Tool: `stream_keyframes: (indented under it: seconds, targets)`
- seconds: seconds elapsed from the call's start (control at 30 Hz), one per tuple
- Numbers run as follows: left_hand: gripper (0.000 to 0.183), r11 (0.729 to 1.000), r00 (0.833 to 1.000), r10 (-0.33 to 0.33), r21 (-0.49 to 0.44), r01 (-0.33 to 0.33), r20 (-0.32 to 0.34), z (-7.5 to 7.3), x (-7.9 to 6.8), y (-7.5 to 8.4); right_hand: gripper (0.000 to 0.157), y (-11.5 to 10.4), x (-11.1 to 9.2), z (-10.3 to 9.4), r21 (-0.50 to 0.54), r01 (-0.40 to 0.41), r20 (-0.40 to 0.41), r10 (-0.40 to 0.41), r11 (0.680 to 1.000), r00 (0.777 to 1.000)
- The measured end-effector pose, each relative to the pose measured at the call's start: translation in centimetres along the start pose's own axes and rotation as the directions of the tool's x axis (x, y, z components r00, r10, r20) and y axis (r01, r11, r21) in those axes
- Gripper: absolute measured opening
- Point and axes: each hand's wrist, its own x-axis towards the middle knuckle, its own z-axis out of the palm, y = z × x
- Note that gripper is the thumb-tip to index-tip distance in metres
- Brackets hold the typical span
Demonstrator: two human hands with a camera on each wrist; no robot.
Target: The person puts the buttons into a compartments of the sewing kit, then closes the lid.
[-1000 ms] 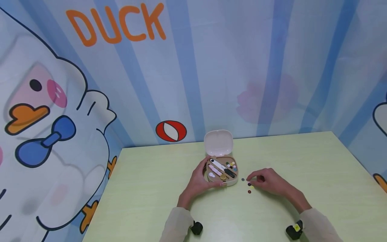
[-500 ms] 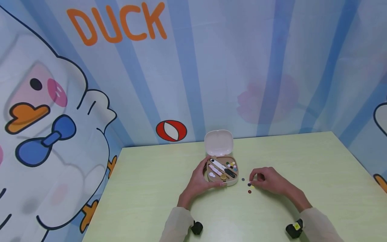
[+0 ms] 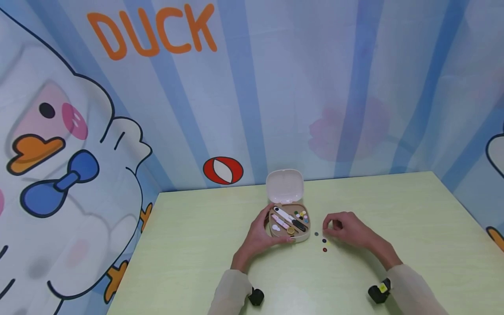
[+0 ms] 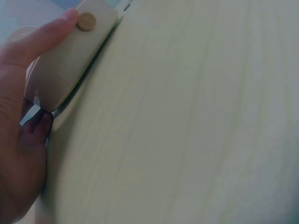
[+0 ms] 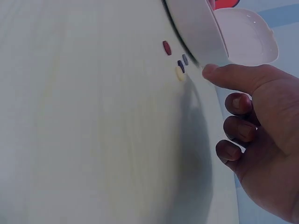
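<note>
A small beige sewing box (image 3: 301,237) stands with its pale lid (image 3: 285,186) raised. My left hand (image 3: 257,236) grips its left side, thumb along the front by the round brown clasp (image 4: 86,21). Inside lie a white-and-black tool (image 3: 289,218), a pink tool (image 3: 280,221), a gold round piece (image 3: 290,230) and several coloured buttons (image 3: 302,215). Right of the box, my right hand (image 3: 348,228) is just above the table, thumb and forefinger pinching a small pale button mostly hidden by the fingertips. Below them lie a grey button (image 3: 316,234), a dark button (image 3: 324,240), a yellow button (image 5: 180,73) and a red button (image 3: 324,250).
The light wooden table (image 3: 197,245) reaches back to a blue-striped cloth backdrop (image 3: 283,87) with duck drawings. The open lid stands close to that backdrop. A black wrist camera (image 3: 256,297) sits at the left sleeve and another camera (image 3: 379,294) at the right.
My right hand has drawn back from the loose buttons and risen slightly, lifting the pale button from among them. The left hand and the box stay where they were.
</note>
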Motion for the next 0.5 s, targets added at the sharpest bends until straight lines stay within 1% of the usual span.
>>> stream_keyframes:
  seconds: [0.27,0.37,0.5]
  targets:
    - [0.114,1.0,1.0,0.005,0.006,-0.005,-0.003,-0.1,-0.1,0.1,0.008,-0.9,2.1,-0.3,0.003,-0.025,-0.024,0.025,1.0,0.999]
    - [0.114,1.0,1.0,0.009,0.002,-0.009,-0.005,-0.1,0.0,0.1,0.005,-1.1,2.9,-0.2,0.013,-0.018,-0.031,0.019,1.0,0.999]
    - [0.114,1.0,1.0,0.011,0.009,-0.011,-0.004,-0.1,0.0,0.0,0.005,-1.4,3.9,0.0,0.035,-0.016,-0.039,0.017,0.999,0.999]
